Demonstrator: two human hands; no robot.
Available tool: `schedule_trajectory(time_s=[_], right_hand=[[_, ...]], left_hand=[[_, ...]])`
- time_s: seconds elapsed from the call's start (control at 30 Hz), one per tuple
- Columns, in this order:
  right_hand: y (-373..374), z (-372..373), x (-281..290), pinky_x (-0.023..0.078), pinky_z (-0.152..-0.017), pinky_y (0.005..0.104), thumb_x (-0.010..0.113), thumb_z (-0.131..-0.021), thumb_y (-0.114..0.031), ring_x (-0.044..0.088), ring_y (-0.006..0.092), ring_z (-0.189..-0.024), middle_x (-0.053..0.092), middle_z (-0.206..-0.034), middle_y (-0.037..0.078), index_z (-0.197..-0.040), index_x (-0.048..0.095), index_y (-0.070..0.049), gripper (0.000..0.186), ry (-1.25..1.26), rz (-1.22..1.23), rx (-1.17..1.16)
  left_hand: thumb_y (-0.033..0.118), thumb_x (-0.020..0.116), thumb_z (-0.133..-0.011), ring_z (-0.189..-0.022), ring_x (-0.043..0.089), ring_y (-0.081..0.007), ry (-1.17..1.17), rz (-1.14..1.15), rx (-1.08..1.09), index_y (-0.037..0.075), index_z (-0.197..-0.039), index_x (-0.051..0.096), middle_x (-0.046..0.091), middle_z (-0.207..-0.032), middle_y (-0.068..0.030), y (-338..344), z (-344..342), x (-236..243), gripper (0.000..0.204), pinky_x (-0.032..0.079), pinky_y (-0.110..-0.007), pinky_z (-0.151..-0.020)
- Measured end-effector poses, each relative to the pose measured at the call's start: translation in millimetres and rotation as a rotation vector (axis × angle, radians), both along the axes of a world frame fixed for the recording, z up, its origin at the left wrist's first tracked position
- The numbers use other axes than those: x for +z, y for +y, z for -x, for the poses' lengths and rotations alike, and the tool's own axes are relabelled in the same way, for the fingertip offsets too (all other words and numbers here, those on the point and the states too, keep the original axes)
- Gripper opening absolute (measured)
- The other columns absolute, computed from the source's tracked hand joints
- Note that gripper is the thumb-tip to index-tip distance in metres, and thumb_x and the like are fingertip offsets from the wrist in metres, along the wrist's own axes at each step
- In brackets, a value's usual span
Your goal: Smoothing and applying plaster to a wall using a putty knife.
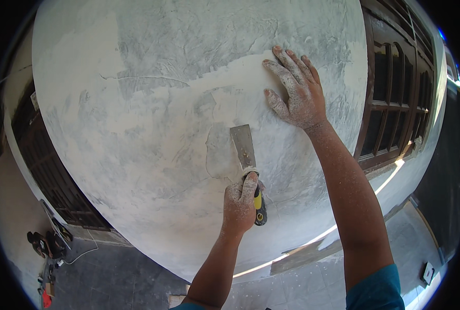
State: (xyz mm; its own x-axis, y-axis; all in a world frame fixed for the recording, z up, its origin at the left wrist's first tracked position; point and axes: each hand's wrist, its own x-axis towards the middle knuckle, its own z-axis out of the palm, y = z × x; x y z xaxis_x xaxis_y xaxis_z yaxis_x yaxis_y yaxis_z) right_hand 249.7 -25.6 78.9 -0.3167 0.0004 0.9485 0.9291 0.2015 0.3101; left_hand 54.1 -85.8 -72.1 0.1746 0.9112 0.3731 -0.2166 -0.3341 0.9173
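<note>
My left hand (238, 206) is closed round the black and yellow handle of a putty knife (244, 144), thumb along its top. The metal blade points up the wall and lies close to the surface, beside a rough grey patch (220, 152) with a ragged edge; whether it touches cannot be told. Higher and to the right, my right hand (299, 93) rests on the wall (157, 124) with its fingers spread, holding nothing. White dust or filler coats both hands. Uneven white and grey filler covers the wall, and a thin crack-like line (147, 77) runs across its upper left.
A brown wooden window (393, 93) with panes borders the wall at right. Dark louvred woodwork (59, 165) stands at left. On the grey tiled floor (121, 279) lie a cable (87, 253) and black gear (46, 243). A small pale box (427, 273) sits at lower right.
</note>
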Motion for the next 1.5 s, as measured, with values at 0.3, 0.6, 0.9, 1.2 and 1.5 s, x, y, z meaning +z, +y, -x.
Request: schedule_trajectory(time_s=[0.3,0.6,0.9,1.2,1.5], right_hand=[[1,1,2,0.025,-0.118,0.0478,0.066,-0.085,-0.032,0.043,0.0301,-0.139,0.047,-0.149,0.008,-0.134,0.059,-0.016,0.052,-0.023,-0.005,0.034],[3,1,2,0.025,-0.118,0.0481,0.064,-0.086,-0.036,0.040,0.0297,-0.140,0.046,-0.150,0.009,-0.135,0.058,-0.016,0.054,-0.021,-0.007,-0.005],[3,3,2,0.024,-0.118,0.0481,0.063,-0.087,-0.037,0.041,0.0300,-0.140,0.046,-0.150,0.009,-0.135,0.058,-0.017,0.053,-0.017,-0.002,-0.004],[2,3,2,0.025,-0.119,0.0467,0.066,-0.085,-0.033,0.042,0.0270,-0.139,0.046,-0.150,0.006,-0.135,0.058,-0.020,0.052,-0.002,-0.003,-0.007],[1,4,1,0.026,-0.119,0.0464,0.069,-0.083,-0.032,0.043,0.0242,-0.138,0.046,-0.150,0.002,-0.134,0.058,-0.022,0.053,0.008,-0.011,0.003]], left_hand=[[0.034,0.051,-0.101,-0.060,0.055,-0.0147,0.061,-0.041,0.064,-0.001,-0.078,0.063,0.056,-0.065,-0.0062,1,5,6,0.043,0.044,-0.033,-0.059],[0.034,0.051,-0.101,-0.060,0.054,-0.0135,-0.025,0.030,0.009,-0.001,-0.080,0.062,0.056,-0.067,-0.0056,-9,3,12,0.043,0.045,-0.032,-0.058],[0.033,0.051,-0.102,-0.054,0.054,-0.0127,-0.004,0.002,0.042,0.000,-0.084,0.061,0.056,-0.067,-0.0052,-3,16,9,0.039,0.045,-0.031,-0.052],[0.032,0.053,-0.101,-0.053,0.055,-0.0134,-0.044,0.033,0.006,-0.001,-0.086,0.060,0.057,-0.068,-0.0050,-2,18,9,0.037,0.045,-0.031,-0.051],[0.035,0.051,-0.100,-0.061,0.054,-0.0135,0.084,-0.073,0.084,-0.001,-0.079,0.061,0.058,-0.068,-0.0055,6,25,11,0.043,0.045,-0.031,-0.059]])
